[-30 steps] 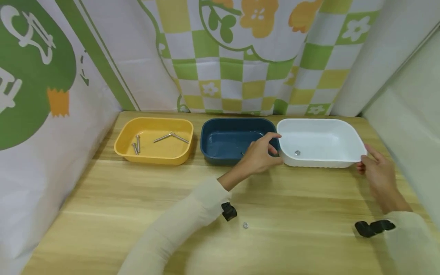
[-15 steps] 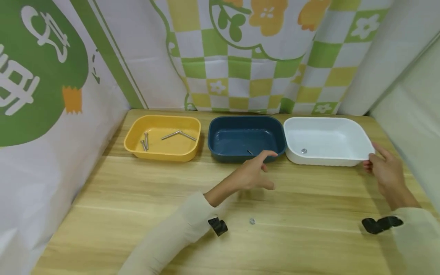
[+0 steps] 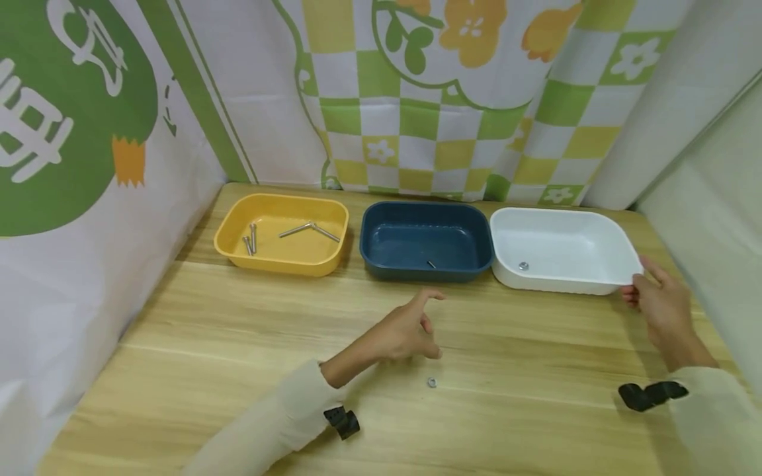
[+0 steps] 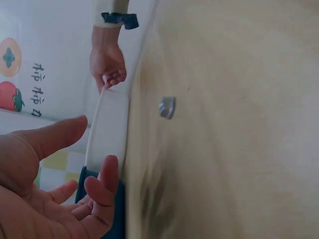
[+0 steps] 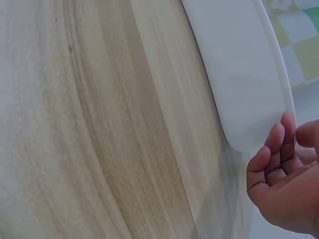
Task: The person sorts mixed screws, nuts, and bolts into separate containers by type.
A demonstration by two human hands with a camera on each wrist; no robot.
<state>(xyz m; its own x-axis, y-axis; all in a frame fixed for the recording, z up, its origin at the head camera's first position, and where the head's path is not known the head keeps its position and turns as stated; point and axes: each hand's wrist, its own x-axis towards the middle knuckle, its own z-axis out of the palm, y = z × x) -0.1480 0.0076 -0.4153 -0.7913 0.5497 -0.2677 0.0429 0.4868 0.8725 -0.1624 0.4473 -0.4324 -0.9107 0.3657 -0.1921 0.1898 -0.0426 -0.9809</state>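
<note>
My right hand (image 3: 662,301) pinches the rim of the white tray (image 3: 571,287) at its right end, thumb over the edge; the right wrist view shows the fingers (image 5: 274,142) against the outer wall. A silver nut (image 3: 524,266) lies inside that tray. Over the table in front of the blue tray (image 3: 417,272), my left hand (image 3: 405,330) is held with thumb and forefinger spread apart and nothing between them. Just beyond its thumb, a second nut (image 3: 432,382) lies on the wood; the left wrist view also shows this nut (image 4: 167,107).
The yellow tray (image 3: 286,268) at the left holds several bolts (image 3: 296,230). A small dark pin-like piece (image 3: 431,264) lies in the blue tray. Trays stand in a row along the back of the wooden table (image 3: 524,410), before a checkered cloth (image 3: 411,132).
My left hand has come away from the white tray's left end, moving left and toward the front edge, near the loose nut. The right hand keeps its hold on the rim.
</note>
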